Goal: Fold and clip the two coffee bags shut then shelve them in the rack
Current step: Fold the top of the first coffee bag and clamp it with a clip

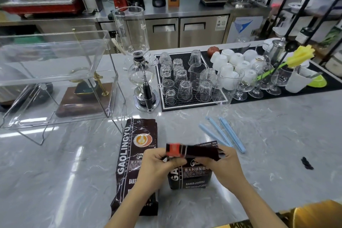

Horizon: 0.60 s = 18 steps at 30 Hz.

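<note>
Two dark brown coffee bags lie on the marble counter. The left bag (133, 155) lies flat and unfolded. The right bag (192, 174) has its top turned over into a fold with a red strip (190, 151). My left hand (157, 164) pinches the fold's left end and my right hand (222, 163) pinches its right end. Two light blue sealing clips (224, 133) lie on the counter just beyond and to the right of my right hand. The clear acrylic rack (55, 79) on a wire frame stands at the left.
A glass siphon brewer (140, 72) stands behind the bags. A black mat (185, 105) holds several upturned glasses, with cups and stemmed glasses further right. A small black object (307, 163) lies on the counter at the right.
</note>
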### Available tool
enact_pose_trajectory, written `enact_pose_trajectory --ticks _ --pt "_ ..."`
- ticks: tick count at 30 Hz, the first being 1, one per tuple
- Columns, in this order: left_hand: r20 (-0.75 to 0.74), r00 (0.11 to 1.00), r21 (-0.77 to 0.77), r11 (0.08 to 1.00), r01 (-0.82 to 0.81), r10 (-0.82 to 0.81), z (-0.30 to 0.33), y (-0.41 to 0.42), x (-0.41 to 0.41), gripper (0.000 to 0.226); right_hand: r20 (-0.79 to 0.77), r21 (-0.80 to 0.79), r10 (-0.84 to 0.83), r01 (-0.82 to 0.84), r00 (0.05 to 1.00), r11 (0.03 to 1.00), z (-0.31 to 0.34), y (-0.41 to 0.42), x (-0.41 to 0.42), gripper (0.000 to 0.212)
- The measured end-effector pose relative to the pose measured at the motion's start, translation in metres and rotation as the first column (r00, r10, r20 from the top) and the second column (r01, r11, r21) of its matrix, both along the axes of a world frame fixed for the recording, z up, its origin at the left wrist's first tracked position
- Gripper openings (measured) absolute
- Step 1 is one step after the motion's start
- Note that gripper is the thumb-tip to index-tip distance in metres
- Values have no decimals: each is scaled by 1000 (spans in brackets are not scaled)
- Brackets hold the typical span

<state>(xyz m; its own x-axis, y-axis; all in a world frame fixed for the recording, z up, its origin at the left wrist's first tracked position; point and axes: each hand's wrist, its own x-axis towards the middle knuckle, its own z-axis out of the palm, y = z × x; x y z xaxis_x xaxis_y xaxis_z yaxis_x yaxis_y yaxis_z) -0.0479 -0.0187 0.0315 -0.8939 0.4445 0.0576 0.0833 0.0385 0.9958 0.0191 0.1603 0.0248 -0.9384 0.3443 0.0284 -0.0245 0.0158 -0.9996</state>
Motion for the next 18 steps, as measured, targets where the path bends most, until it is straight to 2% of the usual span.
enact_pose_trajectory --ticks 2,6,11,16,18 --pt "-5 1000 4 1000 -11 11 2 0 -2 32 -7 -41 -28 27 1000 999 3 0 -1 33" --pt "-30 1000 31 999 -7 7 3 -1 -6 17 -10 2 -54 54 999 999 8 -3 -3 35" --pt "-37 999 9 1000 27 -26 3 -2 -10 24 4 18 -82 82 997 996 11 -8 -2 20" --pt "-28 999 73 997 25 -23 10 -1 -14 33 -22 -2 -87 87 996 996 21 -9 -7 39" --pt "-16 999 80 996 35 -34 12 1 -15 41 -22 3 -99 100 995 995 22 -10 -9 35"
